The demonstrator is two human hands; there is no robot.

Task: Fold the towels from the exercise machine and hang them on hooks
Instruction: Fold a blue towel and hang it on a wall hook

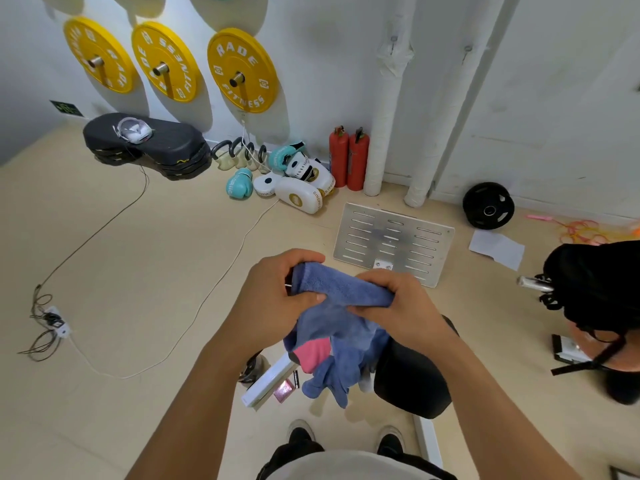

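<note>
Now held up over the floor (145, 258), in front of the body: blue towel (341, 317), gripped by both hands. Left hand (273, 296) curled round the towel's left end, fingers (298, 256) wrapped over the top edge, thumb pressed into the cloth from the near side. Right hand (403, 306) curled over the right end, fingers (372, 311) bent under and pinching the fold. Upper part of the towel bunched into a thick roll between the hands; rest hanging loose below, lower tips dangling over a black seat (412, 382). Pink cloth (313, 353) showing from under the blue folds; cannot tell whether touching the hands. On the floor below: white box (268, 384) and a small pink card (283, 390), just beside each other. Farther off: slotted metal plate (393, 239) lying flat, two red extinguishers (349, 161) upright by the wall, boxing gloves (294, 178) heaped near them, black weight (488, 206) leaning on the wall. Three yellow plates (242, 71) mounted on wall pegs. Black shoes (346, 438) at bottom edge.
</note>
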